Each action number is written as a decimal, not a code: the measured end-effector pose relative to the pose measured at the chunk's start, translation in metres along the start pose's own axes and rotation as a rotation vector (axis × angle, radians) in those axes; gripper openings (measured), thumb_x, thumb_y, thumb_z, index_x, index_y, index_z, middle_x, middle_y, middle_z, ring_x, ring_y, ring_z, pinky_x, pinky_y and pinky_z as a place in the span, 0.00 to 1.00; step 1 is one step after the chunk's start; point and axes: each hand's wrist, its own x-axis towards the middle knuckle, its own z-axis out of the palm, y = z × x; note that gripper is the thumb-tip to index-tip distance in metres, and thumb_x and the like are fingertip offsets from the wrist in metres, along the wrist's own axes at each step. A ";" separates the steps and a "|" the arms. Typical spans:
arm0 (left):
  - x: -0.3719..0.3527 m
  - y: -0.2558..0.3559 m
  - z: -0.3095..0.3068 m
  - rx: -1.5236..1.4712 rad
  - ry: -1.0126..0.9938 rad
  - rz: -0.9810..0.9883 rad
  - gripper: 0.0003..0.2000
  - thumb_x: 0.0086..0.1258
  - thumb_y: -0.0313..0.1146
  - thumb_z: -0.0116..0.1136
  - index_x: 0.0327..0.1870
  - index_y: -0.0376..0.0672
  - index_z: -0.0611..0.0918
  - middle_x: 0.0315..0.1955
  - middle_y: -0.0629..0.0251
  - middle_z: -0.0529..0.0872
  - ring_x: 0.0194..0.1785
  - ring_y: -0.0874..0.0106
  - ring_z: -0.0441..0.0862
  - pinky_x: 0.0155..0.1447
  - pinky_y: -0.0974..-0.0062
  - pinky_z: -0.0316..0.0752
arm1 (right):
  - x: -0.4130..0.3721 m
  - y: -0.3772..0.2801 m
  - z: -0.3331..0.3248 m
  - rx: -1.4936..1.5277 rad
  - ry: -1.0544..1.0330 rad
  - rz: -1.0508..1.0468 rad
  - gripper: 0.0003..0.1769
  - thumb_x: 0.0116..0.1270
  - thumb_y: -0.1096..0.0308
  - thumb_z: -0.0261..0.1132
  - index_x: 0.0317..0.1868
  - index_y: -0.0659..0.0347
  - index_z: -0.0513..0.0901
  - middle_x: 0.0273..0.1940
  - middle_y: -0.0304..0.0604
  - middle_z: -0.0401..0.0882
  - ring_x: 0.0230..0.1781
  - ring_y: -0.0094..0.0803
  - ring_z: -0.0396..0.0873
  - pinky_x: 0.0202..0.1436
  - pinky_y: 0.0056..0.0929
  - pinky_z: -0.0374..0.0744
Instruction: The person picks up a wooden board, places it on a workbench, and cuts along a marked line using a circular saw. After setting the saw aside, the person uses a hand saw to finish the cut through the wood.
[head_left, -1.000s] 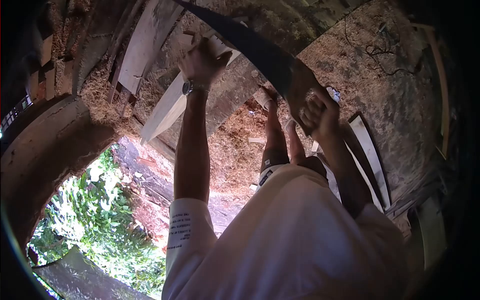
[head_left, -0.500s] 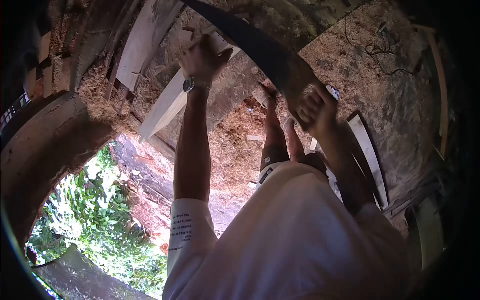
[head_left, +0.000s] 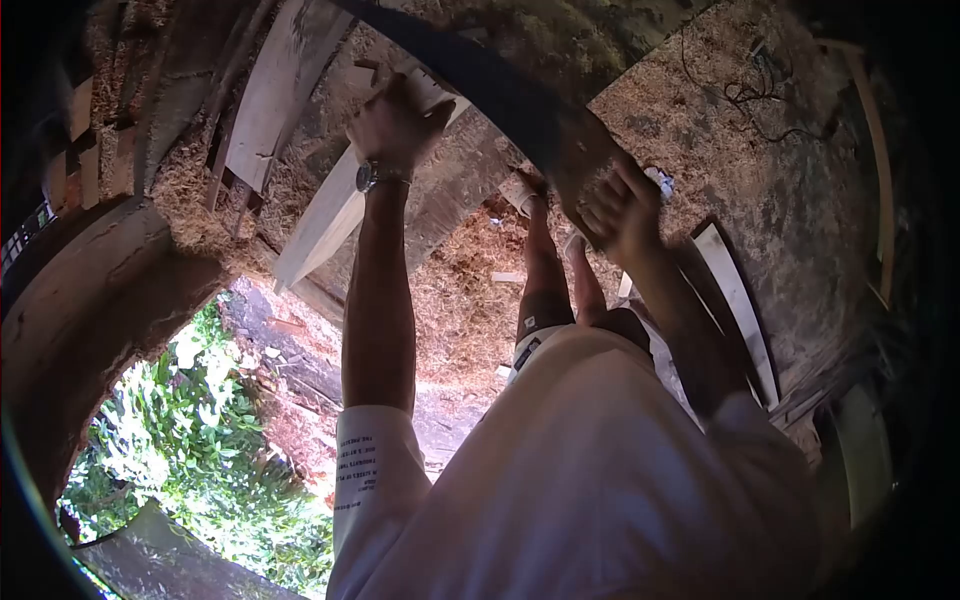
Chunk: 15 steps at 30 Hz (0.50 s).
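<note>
Wood plank (head_left: 320, 215) in L hand (head_left: 395, 125) grip, R hand (head_left: 620, 210) clamped on saw (head_left: 480, 80), handle hidden.

Left hand (head_left: 392, 125) on the upper end of a plank (head_left: 320, 220). The plank lies slantwise across the worktop (head_left: 462, 185).

Saw (head_left: 480, 80) crosses above the plank, just right of the left hand. Right hand (head_left: 620, 210) is at the saw's near end, right of the worktop.

Feet (head_left: 530, 190) on the floor (head_left: 460, 300) between the arms.

Second plank (head_left: 740, 300) on the floor, far right. Cable (head_left: 760, 90) beyond it.

Board (head_left: 275, 90) left of the left hand. Plants (head_left: 200, 450) lower left, outside.
</note>
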 end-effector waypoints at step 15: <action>0.015 -0.006 -0.015 0.012 -0.217 -0.140 0.35 0.55 0.61 0.70 0.60 0.50 0.78 0.45 0.52 0.90 0.48 0.49 0.88 0.50 0.51 0.83 | -0.035 -0.065 -0.085 0.063 -0.197 -0.172 0.28 0.80 0.44 0.52 0.22 0.46 0.60 0.15 0.26 0.50 0.12 0.19 0.49 0.16 0.23 0.52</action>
